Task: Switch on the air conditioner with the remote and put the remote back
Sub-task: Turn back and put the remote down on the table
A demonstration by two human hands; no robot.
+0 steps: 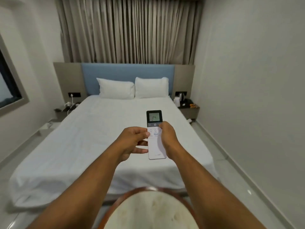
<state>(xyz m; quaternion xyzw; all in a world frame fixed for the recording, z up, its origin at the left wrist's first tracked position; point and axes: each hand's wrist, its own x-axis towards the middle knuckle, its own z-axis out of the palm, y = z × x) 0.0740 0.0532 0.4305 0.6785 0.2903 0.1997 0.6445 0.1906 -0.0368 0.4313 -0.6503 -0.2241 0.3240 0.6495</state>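
A white air conditioner remote (156,146) with a dark top is held out over the bed, its lit display reading 24. My left hand (134,141) grips its left side, the thumb lying on the white button area. My right hand (167,137) holds the right edge, with the thumb at the dark button strip beside the power button. The air conditioner itself is not in view.
A white bed (85,146) with two pillows (133,87) fills the middle, below a blue headboard and closed curtains. Bedside shelves stand at the left (66,109) with a cable and at the right (188,104) with a kettle. A round chair seat (148,212) is directly below me.
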